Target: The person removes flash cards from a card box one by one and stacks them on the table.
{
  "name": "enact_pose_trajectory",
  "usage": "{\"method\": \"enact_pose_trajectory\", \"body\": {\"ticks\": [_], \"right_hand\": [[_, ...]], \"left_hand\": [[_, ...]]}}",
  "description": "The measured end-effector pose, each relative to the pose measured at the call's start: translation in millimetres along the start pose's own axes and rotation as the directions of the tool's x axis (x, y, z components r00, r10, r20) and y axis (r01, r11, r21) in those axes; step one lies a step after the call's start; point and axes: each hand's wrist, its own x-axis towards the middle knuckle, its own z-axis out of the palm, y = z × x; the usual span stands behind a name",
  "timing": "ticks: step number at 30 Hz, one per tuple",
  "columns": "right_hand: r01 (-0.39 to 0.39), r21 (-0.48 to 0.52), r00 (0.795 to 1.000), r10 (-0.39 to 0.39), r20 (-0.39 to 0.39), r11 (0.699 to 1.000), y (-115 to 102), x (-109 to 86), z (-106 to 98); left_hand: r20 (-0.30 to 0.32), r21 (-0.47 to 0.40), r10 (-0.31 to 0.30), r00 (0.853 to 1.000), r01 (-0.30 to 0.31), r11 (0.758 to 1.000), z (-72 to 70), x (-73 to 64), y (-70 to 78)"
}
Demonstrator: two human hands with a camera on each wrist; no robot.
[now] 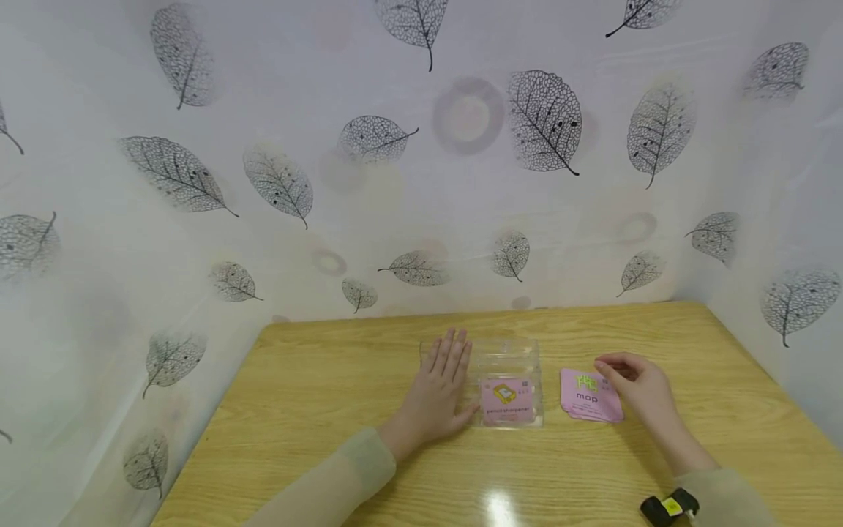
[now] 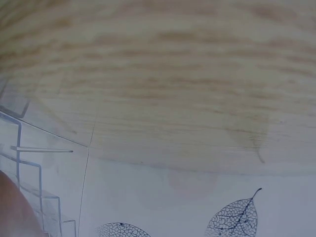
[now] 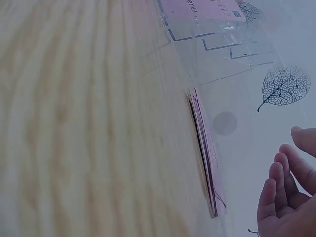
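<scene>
A clear stepped plastic stand [image 1: 506,349] sits near the middle of the table, with a pink "pencil sharpener" card [image 1: 507,413] on its front right step. My left hand [image 1: 437,391] lies along the stand's left side, fingers straight. A bit of that hand [image 2: 15,212] shows beside the stand's stepped edge [image 2: 40,180] in the left wrist view. Right of the stand lies a stack of pink cards [image 1: 586,408], "map" on top. Over its right edge hovers my right hand [image 1: 639,384], fingers loosely curved and holding nothing; the right wrist view shows it apart from the cards [image 3: 205,153].
The wooden table [image 1: 296,410] runs back to a pale curtain [image 1: 316,58] printed with dark leaves, which also surrounds both sides. A black band with a yellow label [image 1: 672,506] is on the right wrist.
</scene>
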Motion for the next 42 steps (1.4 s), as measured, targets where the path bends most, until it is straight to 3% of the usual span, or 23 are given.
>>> {"method": "enact_pose_trajectory", "body": {"ticks": [18,28,42], "right_hand": [[0.094,0.071,0.996,-0.094,0.003,0.993,-16,-2.8,3],[0.104,0.079,0.993,-0.107,0.041,0.991,-36,-7.9,2],[0.126,0.166,0.988,-0.138,0.065,0.978,-52,-12.7,6]], "left_hand": [[-0.035,0.014,-0.004,0.999,0.004,1.0,-1.8,-0.2,0.3],[-0.042,-0.001,-0.002,0.999,0.001,1.0,0.2,-0.8,0.4],[-0.027,-0.014,-0.01,1.0,0.009,1.0,0.6,-1.0,1.1]]}}
